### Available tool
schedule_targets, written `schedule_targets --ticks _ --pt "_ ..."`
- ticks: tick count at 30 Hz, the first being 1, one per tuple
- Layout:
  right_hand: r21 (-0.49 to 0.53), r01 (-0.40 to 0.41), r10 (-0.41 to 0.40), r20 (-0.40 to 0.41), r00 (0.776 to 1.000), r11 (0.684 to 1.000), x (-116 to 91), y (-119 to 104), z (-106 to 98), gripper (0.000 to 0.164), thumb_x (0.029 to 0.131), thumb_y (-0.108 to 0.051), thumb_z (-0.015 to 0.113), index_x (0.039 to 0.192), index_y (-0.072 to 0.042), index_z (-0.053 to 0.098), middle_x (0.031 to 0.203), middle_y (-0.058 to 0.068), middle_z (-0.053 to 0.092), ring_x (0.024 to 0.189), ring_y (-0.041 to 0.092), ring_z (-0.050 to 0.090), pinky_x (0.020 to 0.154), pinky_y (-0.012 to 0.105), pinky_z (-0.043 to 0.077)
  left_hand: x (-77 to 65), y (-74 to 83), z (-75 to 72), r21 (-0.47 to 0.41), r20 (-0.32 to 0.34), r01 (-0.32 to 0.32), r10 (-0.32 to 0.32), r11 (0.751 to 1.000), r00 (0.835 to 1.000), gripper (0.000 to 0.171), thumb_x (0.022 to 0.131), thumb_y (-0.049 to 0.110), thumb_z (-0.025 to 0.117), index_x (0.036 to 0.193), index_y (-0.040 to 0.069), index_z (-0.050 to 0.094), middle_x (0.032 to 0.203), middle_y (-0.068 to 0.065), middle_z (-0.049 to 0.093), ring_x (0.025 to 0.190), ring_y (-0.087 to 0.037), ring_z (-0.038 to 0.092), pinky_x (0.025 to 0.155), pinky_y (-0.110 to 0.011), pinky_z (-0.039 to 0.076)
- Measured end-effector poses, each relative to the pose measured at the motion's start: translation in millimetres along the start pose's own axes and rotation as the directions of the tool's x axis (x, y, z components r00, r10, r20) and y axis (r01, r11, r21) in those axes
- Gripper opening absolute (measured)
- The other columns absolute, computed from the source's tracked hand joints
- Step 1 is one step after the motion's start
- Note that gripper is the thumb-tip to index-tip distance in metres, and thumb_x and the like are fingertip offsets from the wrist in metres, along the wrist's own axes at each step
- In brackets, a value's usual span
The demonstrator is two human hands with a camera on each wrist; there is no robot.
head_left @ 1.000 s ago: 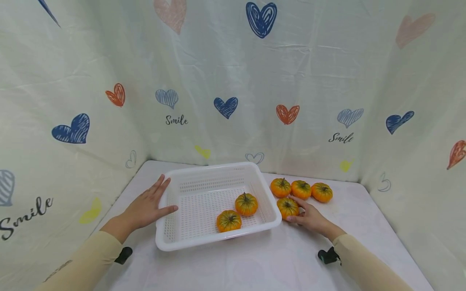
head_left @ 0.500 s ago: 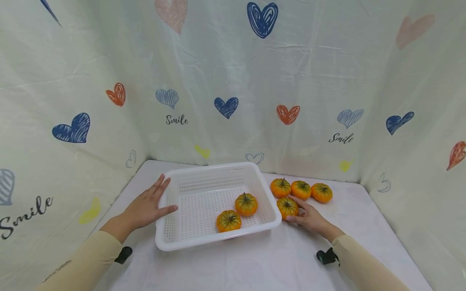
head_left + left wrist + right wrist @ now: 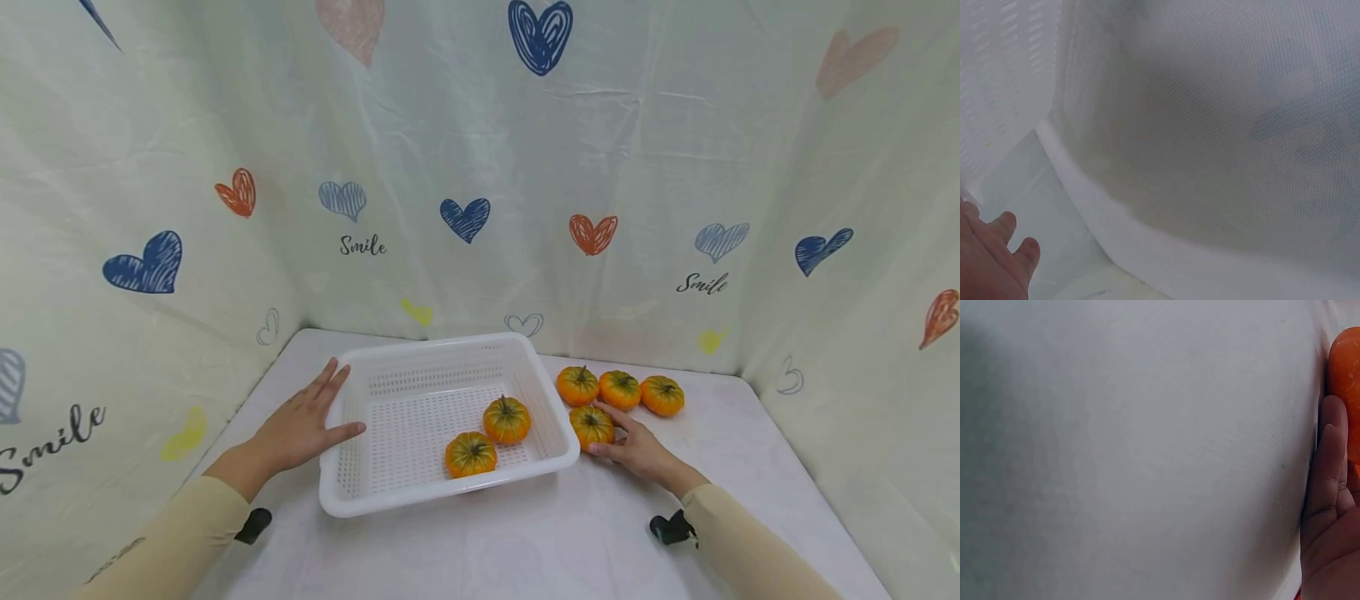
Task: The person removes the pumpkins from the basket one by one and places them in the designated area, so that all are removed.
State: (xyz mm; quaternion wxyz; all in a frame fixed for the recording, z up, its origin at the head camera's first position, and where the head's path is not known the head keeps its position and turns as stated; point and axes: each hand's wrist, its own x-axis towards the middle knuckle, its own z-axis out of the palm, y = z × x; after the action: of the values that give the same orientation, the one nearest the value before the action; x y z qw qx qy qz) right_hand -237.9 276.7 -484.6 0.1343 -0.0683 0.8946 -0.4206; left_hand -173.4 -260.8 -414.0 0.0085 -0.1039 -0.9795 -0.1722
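The left hand (image 3: 300, 425), fingers spread wide, lies over the ten o'clock rim of a white perforated basket (image 3: 408, 425); how firmly it touches cannot be told. Inside are two orange pumpkins: the front pumpkin (image 3: 471, 455) at five o'clock, the rear pumpkin (image 3: 506, 420) at three, just beside it. Outside the basket's three o'clock wall, the outer pumpkin (image 3: 590, 426) sits between the curled fingers and thumb of the right hand (image 3: 637, 450), at ten o'clock from its palm. From that pumpkin, three more, the back row (image 3: 619, 390), stand at eleven, one and two o'clock.
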Motion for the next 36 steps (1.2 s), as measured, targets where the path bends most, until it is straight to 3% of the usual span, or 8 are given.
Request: schedule_targets --ticks 10,20,36 --pt "-0.025 0.013 -0.013 -0.009 1.0 1.0 -0.2 -0.4 -0.2 0.089 0.082 -0.049 0.078 0.155 -0.021 0.036 0.152 0.023 0.036 0.111 0.033 0.05 0.094 0.052 0.049 0.9 -2.4 1.9 0.002 -0.003 0.0 0.0 1.0 1.0 0.102 0.09 0.067 0.055 0.159 0.004 0.013 0.165 -0.021 0.004 0.145 -0.049 0.018 0.11 -0.068 0.023" --pt "-0.017 0.006 -0.006 -0.018 1.0 1.0 0.7 -1.6 1.6 0.091 0.081 -0.05 0.079 0.155 -0.02 0.036 0.148 0.023 0.04 0.098 0.029 0.048 0.078 0.034 0.048 1.6 -3.2 2.9 0.007 -0.004 0.001 -0.001 1.0 1.0 0.099 0.092 0.06 0.059 0.159 0.004 0.012 0.165 -0.02 0.004 0.145 -0.049 0.018 0.11 -0.068 0.023" --pt "-0.031 0.013 -0.014 -0.03 0.999 0.999 0.5 -0.1 3.1 0.092 0.081 -0.05 0.08 0.155 -0.02 0.035 0.149 0.023 0.039 0.1 0.03 0.05 0.085 0.041 0.05 0.6 -0.5 0.9 0.004 -0.002 0.0 0.0 1.0 1.0 0.101 0.091 0.064 0.056 0.159 0.003 0.013 0.165 -0.021 0.005 0.145 -0.048 0.018 0.11 -0.068 0.022"
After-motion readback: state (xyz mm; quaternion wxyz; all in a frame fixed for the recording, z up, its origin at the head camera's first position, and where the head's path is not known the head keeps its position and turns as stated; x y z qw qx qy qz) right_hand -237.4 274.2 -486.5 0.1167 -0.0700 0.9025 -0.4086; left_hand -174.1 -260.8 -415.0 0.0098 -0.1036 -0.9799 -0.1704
